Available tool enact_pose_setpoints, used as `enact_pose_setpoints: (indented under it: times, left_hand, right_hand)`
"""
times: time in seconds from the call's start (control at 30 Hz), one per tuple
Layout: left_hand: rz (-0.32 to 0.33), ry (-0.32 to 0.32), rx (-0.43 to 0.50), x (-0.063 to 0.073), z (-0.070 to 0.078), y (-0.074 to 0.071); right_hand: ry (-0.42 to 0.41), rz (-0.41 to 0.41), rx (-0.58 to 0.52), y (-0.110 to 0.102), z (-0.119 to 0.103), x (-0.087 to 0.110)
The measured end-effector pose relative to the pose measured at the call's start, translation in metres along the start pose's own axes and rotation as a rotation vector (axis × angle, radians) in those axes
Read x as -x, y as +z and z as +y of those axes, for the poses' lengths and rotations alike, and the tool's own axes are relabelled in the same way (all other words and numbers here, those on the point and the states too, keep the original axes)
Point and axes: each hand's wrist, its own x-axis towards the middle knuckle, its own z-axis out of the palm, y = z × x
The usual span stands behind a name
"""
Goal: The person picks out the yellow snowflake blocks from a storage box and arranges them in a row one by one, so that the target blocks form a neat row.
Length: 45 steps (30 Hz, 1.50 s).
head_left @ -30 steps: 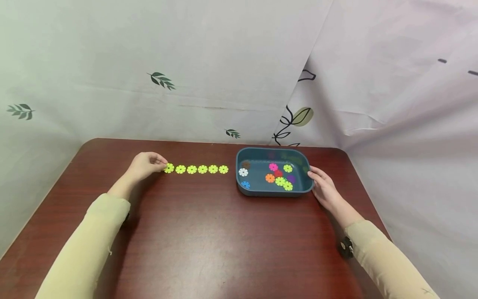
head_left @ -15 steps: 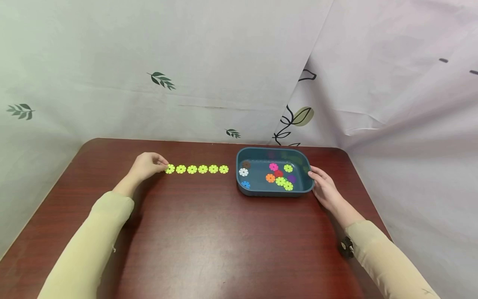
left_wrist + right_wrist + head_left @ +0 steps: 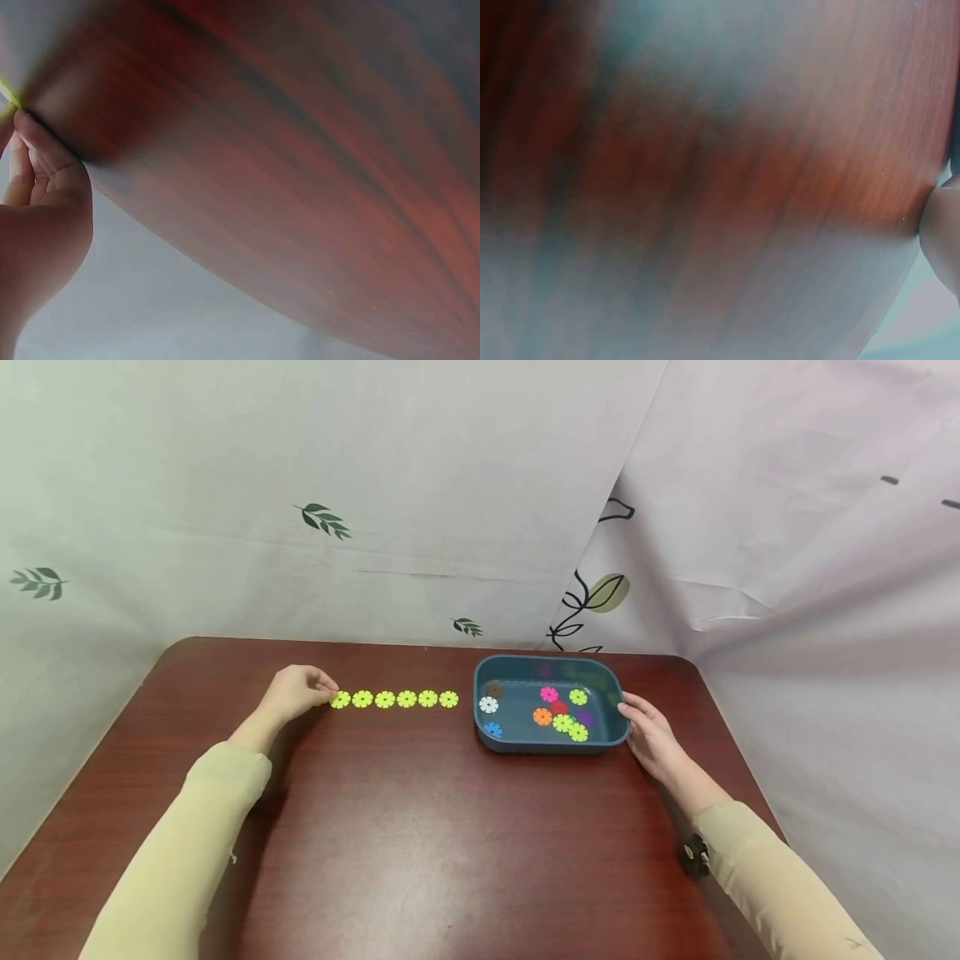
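Item: row of six yellow-green discs (image 3: 394,699), lying flat along the far part of the dark red bench (image 3: 420,843), just left of the tray.
Left hand (image 3: 294,691): fingers curling, fingertips pinching the leftmost disc (image 3: 341,699) at the row's end.
Right hand (image 3: 651,737): fingers lying relaxed and straight, resting against the right wall of the blue-grey tray (image 3: 551,744), gripping nothing.
Tray contents: loose discs sitting inside, white (image 3: 488,704), blue (image 3: 492,729), orange (image 3: 542,717), pink (image 3: 549,694), several yellow-green.
Wrist views: blurred, showing bench grain.
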Motion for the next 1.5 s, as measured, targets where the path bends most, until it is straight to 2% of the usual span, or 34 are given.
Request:
enact_pose_setpoints:
  times: [0.43,0.7,0.9,1.17,1.33,1.5]
  left_hand:
    - [0.006,-0.004,0.005,-0.001,-0.002,0.000]
    - [-0.036,-0.053,0.153,-0.005,-0.009,-0.003]
    - [-0.051,-0.077,0.259,-0.006,-0.009,-0.004]
    - [-0.021,-0.070,0.414,-0.012,0.008,0.002]
    - [-0.019,-0.075,0.450,-0.021,0.025,0.006]
    - [-0.023,-0.097,0.543,-0.030,0.046,0.009]
  right_hand:
    - [-0.002,-0.002,0.019,0.000,-0.001,0.001]
    - [-0.007,-0.002,0.014,0.001,-0.002,0.001]
    - [-0.001,0.009,0.019,0.001,-0.001,0.001]
    - [0.022,0.018,0.013,0.001,-0.002,0.003]
    - [0.025,0.025,0.011,0.002,-0.001,0.003]
    - [0.016,0.026,0.015,0.002,-0.002,0.003]
